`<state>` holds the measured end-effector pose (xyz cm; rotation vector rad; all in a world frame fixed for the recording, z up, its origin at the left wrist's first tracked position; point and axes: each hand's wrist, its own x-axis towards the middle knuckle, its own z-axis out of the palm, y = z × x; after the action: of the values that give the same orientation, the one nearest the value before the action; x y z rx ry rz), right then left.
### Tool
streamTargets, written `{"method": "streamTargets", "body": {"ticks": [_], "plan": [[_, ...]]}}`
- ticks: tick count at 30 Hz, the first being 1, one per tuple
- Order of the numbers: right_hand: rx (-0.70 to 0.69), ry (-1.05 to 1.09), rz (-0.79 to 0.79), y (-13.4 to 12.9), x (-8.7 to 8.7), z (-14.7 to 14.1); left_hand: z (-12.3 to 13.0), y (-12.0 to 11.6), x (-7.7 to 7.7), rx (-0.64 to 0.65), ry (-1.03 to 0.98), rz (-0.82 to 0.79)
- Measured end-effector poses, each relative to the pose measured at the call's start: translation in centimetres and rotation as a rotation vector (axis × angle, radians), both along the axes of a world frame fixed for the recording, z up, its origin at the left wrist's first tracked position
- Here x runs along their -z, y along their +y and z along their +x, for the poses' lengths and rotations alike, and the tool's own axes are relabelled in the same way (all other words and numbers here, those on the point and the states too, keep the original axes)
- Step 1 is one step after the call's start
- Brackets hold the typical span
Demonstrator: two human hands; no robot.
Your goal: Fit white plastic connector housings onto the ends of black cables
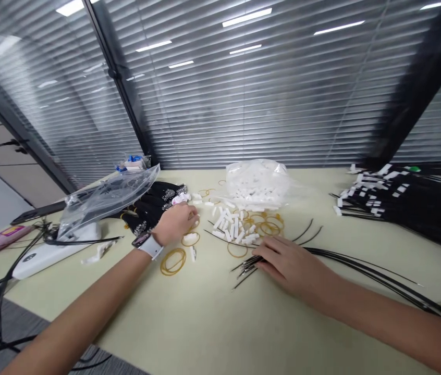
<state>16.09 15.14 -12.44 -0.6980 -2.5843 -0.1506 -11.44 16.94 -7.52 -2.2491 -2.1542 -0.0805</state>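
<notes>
My right hand is closed round several thin black cables near their ends, whose metal tips stick out to the left over the table. My left hand, with a watch on the wrist, rests farther left with its fingers curled; what they hold, if anything, is too small to name. It is beside a bundle of black cables with silvery ends. Between the hands lies a pile of small white pieces. Yellow rubber bands lie nearest the left hand, with more behind the right hand.
Behind the pile stands a clear bag of white pieces. Black cables with white tags fill the right side. At the left are a clear plastic bag, a white device, a pink packet and loose cables. Blinds line the back.
</notes>
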Motion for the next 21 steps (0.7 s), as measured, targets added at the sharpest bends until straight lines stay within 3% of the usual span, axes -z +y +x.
{"method": "streamTargets", "body": {"ticks": [6,10,15,21], "plan": [[-0.061,0.022,-0.033,0.2,1.1,-0.1,0.0,0.0,-1.4,-0.008,-0.122,0.09],[-0.076,0.047,-0.053,0.4,1.2,-0.2,3.5,-0.8,-2.3,0.081,-0.307,0.141],[-0.074,0.14,-0.109,0.4,0.6,0.1,8.8,-1.8,-0.8,0.229,-0.614,-0.007],[-0.116,0.329,-0.191,0.3,0.1,0.6,9.3,-3.5,0.5,0.223,-0.962,-0.253]]}}
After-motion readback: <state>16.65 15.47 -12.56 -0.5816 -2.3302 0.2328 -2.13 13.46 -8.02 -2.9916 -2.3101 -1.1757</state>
